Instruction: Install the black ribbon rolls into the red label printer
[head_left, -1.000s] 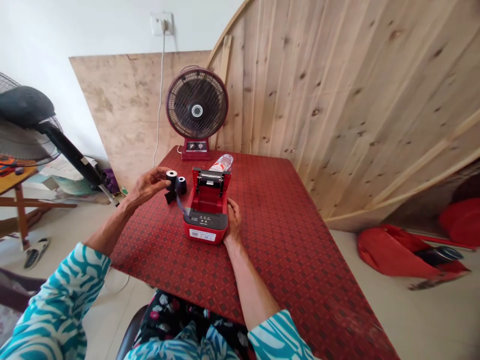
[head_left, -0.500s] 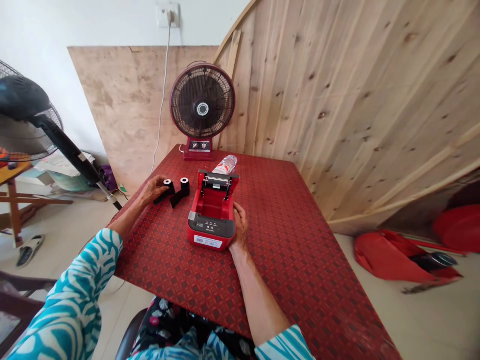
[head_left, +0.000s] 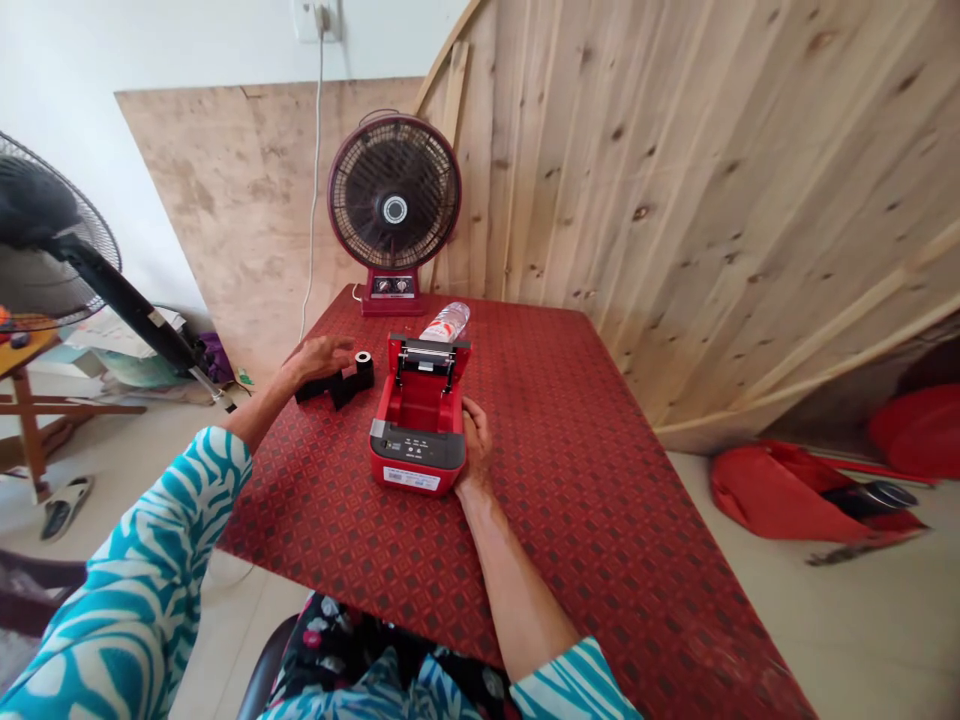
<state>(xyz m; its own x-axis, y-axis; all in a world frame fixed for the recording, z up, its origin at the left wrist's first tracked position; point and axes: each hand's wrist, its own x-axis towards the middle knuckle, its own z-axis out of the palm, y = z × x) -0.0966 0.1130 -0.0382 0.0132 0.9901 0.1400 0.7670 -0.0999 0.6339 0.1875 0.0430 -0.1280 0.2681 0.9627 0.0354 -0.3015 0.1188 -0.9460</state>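
Note:
A small red label printer [head_left: 416, 430] stands on the red patterned table [head_left: 570, 470] with its lid open and its paper bay bare. My right hand [head_left: 474, 448] grips the printer's right side. My left hand [head_left: 319, 357] hovers with fingers spread over two small black rolls [head_left: 352, 375] lying left of the printer; one roll stands on end showing a white core, the other is partly hidden under my hand.
A clear plastic bottle [head_left: 445, 322] lies behind the printer. A dark red desk fan [head_left: 394, 205] stands at the table's far edge against wooden panels. A standing fan [head_left: 52, 250] is at the left; red bags [head_left: 795, 495] lie on the floor at the right.
My left hand, which held a black roll up a second ago, has set it down beside the other and opened above them. My right hand stays on the printer.

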